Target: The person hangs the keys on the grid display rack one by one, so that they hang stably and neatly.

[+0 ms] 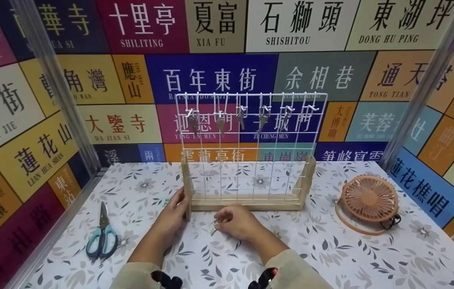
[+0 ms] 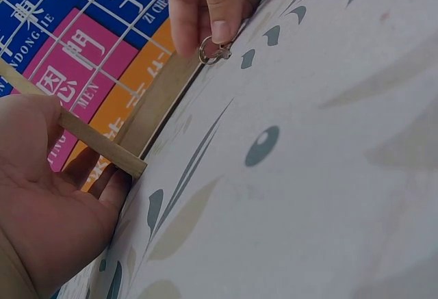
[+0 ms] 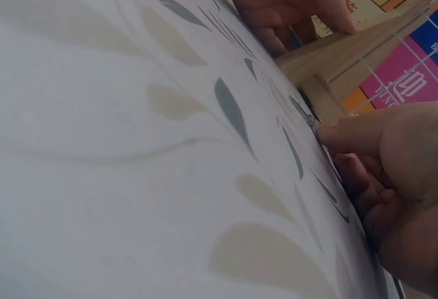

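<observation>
A white wire grid rack in a wooden stand (image 1: 247,206) stands upright on the table. My left hand (image 1: 174,212) grips the stand's left wooden side piece, thumb on the near side and fingers behind it, as the left wrist view shows. In front of the base, my right hand (image 1: 237,221) pinches a small key (image 1: 213,229) close over the tabletop. Its metal ring (image 2: 203,51) shows below the thumb in the left wrist view. Several keys (image 1: 220,124) hang in a row from hooks along the upper grid.
Scissors with teal and dark handles (image 1: 101,242) lie left of my left forearm. An orange fan (image 1: 370,198) stands at the right. Behind the flower-patterned table (image 1: 371,265) rises a wall of colourful signs (image 1: 210,76), with clear upright posts at both sides.
</observation>
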